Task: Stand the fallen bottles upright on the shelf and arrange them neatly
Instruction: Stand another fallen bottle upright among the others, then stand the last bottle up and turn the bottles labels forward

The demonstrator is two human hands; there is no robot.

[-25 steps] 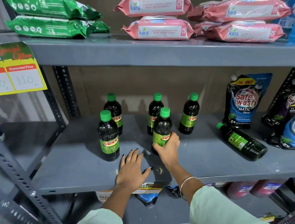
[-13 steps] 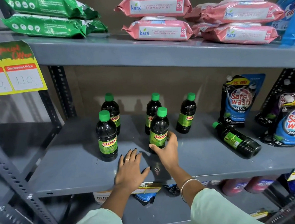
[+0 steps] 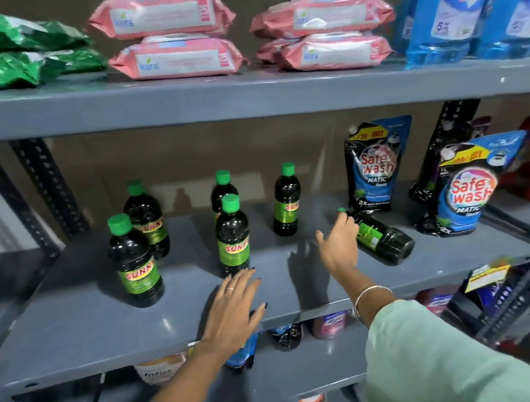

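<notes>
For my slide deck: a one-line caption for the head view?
Right hand reaches the fallen bottle while the left hand rests flat on the shelf.

Even, moderately bright indoor light is falling from above and in front, leaving the grey shelf [image 3: 75,320] softly lit. The right hand [image 3: 338,245] is casting a dark shadow at its nine o'clock, and faint bottle shadows are showing on the back wall. Motion blur is smearing the pink wipe packs [image 3: 177,59], whose print is hard to read. Wide-angle distortion is bending the upright posts at three and nine o'clock. A small glare spot is glinting on the shelf near the left hand [image 3: 235,312].
</notes>
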